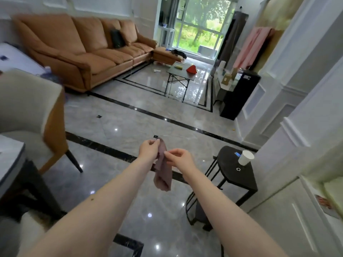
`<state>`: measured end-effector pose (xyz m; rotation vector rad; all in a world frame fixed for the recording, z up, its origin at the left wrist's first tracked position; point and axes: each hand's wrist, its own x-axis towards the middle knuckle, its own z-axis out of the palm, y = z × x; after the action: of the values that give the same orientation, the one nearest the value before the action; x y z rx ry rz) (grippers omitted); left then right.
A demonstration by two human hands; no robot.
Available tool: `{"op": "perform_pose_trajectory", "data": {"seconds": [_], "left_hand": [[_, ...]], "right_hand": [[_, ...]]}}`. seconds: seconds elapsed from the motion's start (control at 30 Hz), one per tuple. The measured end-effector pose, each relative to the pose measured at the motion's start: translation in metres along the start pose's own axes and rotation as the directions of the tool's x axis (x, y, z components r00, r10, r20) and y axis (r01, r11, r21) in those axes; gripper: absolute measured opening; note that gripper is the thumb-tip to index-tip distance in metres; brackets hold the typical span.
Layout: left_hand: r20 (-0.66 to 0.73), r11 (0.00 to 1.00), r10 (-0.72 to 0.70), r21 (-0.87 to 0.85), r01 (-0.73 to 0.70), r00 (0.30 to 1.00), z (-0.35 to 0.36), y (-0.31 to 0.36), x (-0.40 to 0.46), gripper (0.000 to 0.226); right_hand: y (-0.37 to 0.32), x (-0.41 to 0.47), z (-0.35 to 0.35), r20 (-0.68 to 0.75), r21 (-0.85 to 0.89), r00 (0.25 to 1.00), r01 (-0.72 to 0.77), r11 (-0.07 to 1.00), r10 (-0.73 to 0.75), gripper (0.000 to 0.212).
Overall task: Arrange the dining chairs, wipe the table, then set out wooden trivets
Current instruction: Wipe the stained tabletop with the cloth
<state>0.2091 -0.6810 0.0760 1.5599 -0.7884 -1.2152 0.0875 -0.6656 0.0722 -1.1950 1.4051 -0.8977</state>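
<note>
Hands are out in front, in the middle of the frame, over the shiny floor (pixel 130 115). The left hand (pixel 149 148) pinches the top of a small brown cloth (pixel 164 171). The right hand (pixel 179 157) pinches its edge just beside the left one. The cloth hangs down limp between them. It looks like the person is getting it ready for wiping.

The bench (pixel 9 156) is at the far left edge of the frame, well apart from the hands. A chair (pixel 27 108) stands by it. No wooden trivets show.

The cloth could slip and fall on the floor, since only fingertips hold it. A paper cup (pixel 246 157) leans on the black stool (pixel 235 173) at the lower right. A swinging elbow could knock it off.
</note>
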Motion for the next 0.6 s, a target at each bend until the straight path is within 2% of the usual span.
{"op": "perform_pose_trajectory", "data": {"seconds": [0.07, 0.13, 0.2, 0.33, 0.4, 0.5, 0.6], "left_hand": [[-0.022, 0.993, -0.034, -0.112, 0.032, 0.999, 0.004, 0.012, 0.028, 0.023], [-0.027, 0.959, -0.069, -0.278, 0.059, 0.997, 0.003, 0.028, 0.049, 0.017], [-0.079, 0.946, -0.032, -0.325, 0.005, 0.996, -0.002, 0.039, 0.065, 0.012], [-0.27, 0.986, 0.064, -0.133, -0.103, 0.961, -0.033, 0.048, 0.104, 0.017], [-0.306, 0.991, 0.094, -0.061, -0.118, 0.947, -0.055, 0.048, 0.118, 0.013], [-0.374, 0.986, 0.11, -0.075, -0.148, 0.921, -0.097, 0.051, 0.141, 0.009], [-0.467, 0.987, 0.128, -0.026, -0.158, 0.875, -0.142, 0.055, 0.165, 0.024]], "right_hand": [[-0.013, 0.039, 0.0, 0.06, 0.017, 0.998, 0.028, 0.999, -0.029, 0.01], [-0.025, 0.081, 0.002, 0.133, 0.053, 0.991, 0.008, 0.999, -0.015, 0.01], [-0.038, 0.112, 0.011, 0.185, 0.092, 0.983, -0.03, 0.995, 0.013, 0.015], [-0.063, 0.166, 0.059, 0.339, 0.178, 0.938, -0.142, 0.974, 0.074, 0.021], [-0.069, 0.182, 0.088, 0.415, 0.178, 0.904, -0.19, 0.966, 0.101, 0.027], [-0.079, 0.211, 0.143, 0.525, 0.156, 0.842, -0.238, 0.959, 0.124, 0.03], [-0.087, 0.235, 0.202, 0.588, 0.17, 0.8, -0.271, 0.948, 0.123, 0.029]]}}
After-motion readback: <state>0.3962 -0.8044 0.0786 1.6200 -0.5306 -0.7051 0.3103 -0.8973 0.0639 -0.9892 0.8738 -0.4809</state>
